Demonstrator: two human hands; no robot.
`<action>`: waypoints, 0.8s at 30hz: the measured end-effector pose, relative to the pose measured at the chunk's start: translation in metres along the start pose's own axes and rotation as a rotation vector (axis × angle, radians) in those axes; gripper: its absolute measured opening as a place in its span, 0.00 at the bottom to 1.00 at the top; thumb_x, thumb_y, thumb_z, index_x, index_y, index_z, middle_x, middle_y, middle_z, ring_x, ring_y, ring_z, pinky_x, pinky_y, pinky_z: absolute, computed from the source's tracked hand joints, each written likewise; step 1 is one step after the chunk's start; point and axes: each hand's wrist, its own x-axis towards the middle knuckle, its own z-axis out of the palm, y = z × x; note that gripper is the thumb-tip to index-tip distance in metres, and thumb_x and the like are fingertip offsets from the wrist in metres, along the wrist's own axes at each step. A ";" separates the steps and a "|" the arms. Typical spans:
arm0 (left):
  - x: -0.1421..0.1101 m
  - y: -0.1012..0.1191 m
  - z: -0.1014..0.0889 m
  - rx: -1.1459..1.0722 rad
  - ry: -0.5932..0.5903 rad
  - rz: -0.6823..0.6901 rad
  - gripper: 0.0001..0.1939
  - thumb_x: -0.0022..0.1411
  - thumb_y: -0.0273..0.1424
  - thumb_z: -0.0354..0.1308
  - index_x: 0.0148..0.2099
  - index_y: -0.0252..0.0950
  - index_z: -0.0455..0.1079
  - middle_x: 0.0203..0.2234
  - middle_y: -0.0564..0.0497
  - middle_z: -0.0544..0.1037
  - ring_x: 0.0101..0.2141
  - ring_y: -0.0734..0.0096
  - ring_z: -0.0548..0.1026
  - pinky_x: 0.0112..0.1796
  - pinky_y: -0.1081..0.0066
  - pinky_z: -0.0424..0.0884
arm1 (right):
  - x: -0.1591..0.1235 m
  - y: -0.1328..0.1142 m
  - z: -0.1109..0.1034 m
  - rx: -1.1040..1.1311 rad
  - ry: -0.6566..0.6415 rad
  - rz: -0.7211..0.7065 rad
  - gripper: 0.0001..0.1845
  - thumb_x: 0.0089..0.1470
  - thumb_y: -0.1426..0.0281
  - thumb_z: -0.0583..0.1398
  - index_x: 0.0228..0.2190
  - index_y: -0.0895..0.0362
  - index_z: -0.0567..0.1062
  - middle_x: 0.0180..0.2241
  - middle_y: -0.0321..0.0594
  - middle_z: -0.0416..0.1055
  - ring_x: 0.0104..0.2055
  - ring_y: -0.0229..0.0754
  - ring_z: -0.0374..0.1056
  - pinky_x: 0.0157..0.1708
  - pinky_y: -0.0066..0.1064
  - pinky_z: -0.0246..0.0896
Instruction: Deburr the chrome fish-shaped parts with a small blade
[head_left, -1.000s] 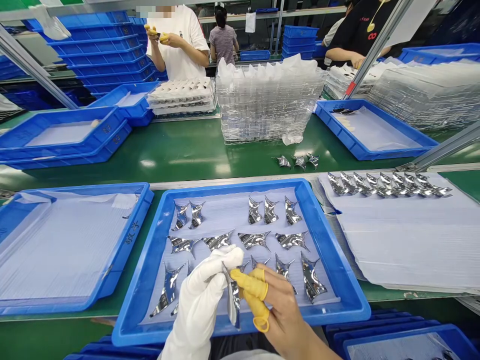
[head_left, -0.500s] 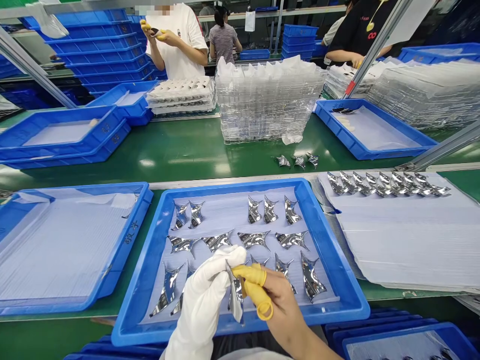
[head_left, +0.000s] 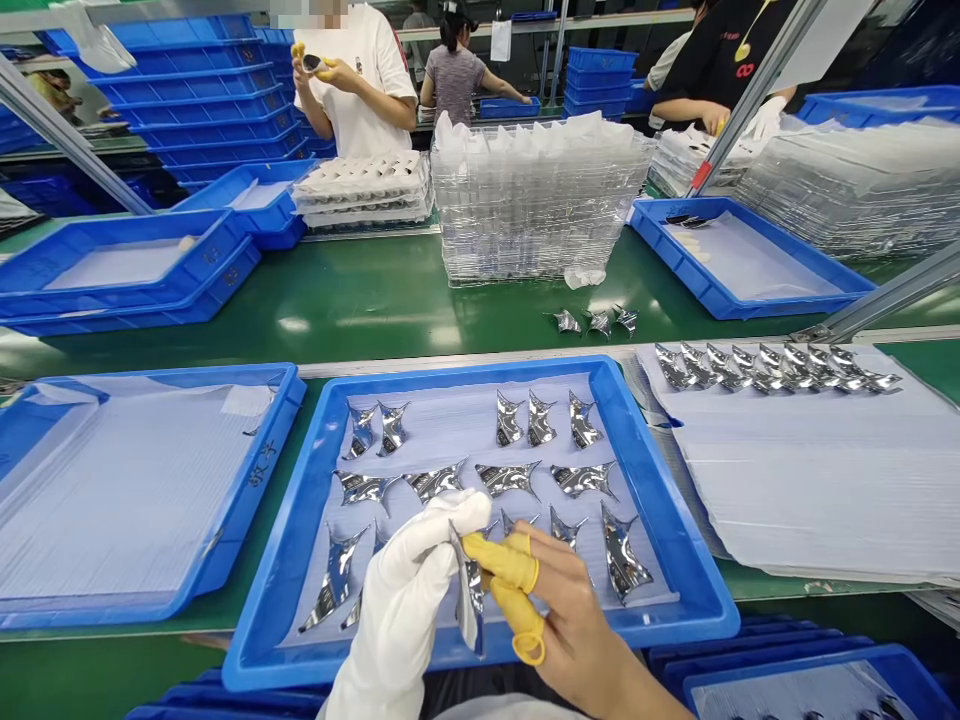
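My left hand (head_left: pixel 409 590), in a white glove, pinches a shiny chrome piece (head_left: pixel 469 600) that is turned nearly edge-on. My right hand (head_left: pixel 551 610) wears yellow finger cots; its covered thumb and fingertips close at the right side of the same piece, touching it near its upper part. Both hands are above the near part of a blue tray (head_left: pixel 679 610) lined with white sheet. Several curved, pointed chrome pieces lie in rows in the tray, among them one at the right (head_left: pixel 624 555). My hands hide part of the front row.
Left stands another lined blue tray (head_left: pixel 289 440). On the right, chrome pieces (head_left: pixel 772 368) line a white sheet stack (head_left: pixel 810 480). Three small pieces (head_left: pixel 598 322) lie on the green bench (head_left: pixel 360 290) before stacked clear trays (head_left: pixel 536 210). Co-workers work opposite. A metal post (head_left: pixel 757 95) slants at right.
My right hand has shifted and turned slightly against the chrome piece, its fingers a little higher. The left hand barely moves. In the background, a co-worker's arm now reaches out to the right.
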 end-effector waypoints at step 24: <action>-0.002 -0.001 0.005 0.034 -0.003 -0.059 0.17 0.71 0.39 0.61 0.58 0.39 0.72 0.56 0.44 0.75 0.50 0.57 0.77 0.49 0.55 0.78 | -0.016 0.008 0.015 0.191 0.160 0.217 0.14 0.71 0.61 0.57 0.49 0.51 0.80 0.27 0.35 0.73 0.21 0.36 0.58 0.19 0.26 0.56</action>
